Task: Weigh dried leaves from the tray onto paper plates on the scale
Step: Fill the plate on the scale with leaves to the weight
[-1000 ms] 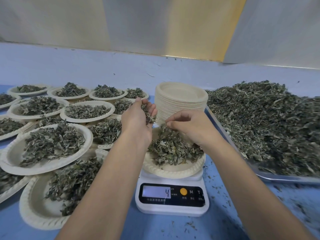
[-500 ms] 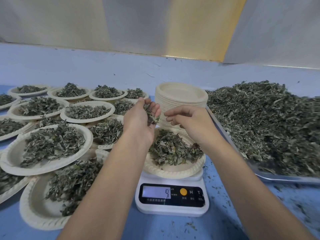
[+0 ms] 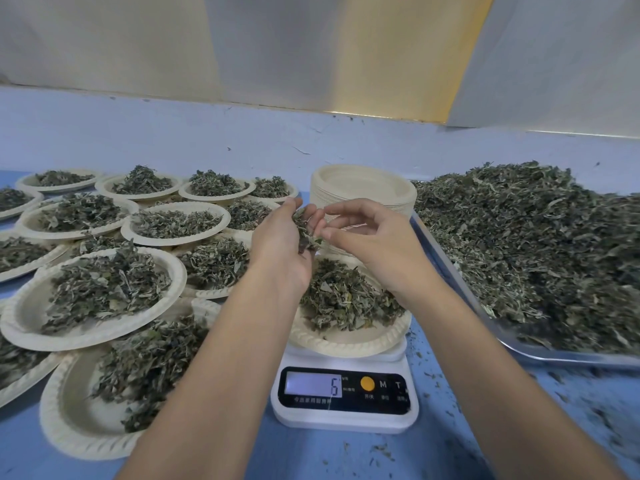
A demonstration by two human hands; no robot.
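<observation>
Above the scale, left hand (image 3: pixel 280 244) palm-up and cupped, fingers curled round a small clump of dried green leaves (image 3: pixel 305 230). Just beside it, right hand (image 3: pixel 374 244) with fingers bent, thumb tip against the edge of that clump, forefinger arched above with a gap to the thumb; any leaf actually pinched there: impossible to tell. Directly below both hands, a beige round paper plate (image 3: pixel 346 344) with a heap of the same leaves, seated on a white digital kitchen scale (image 3: pixel 343 422); lit display with a single digit, blurred. To the right, close beside the scale, a silver metal tray (image 3: pixel 554 356) piled high with a loose mass of dried leaves (image 3: pixel 519 244). Behind the hands, a tall stack of empty beige paper plates (image 3: pixel 363 188). To the left, many filled paper plates (image 3: pixel 31 317), overlapping in rows. Underneath everything, a blue counter (image 3: pixel 311 459) with scattered leaf crumbs (image 3: pixel 381 449).
</observation>
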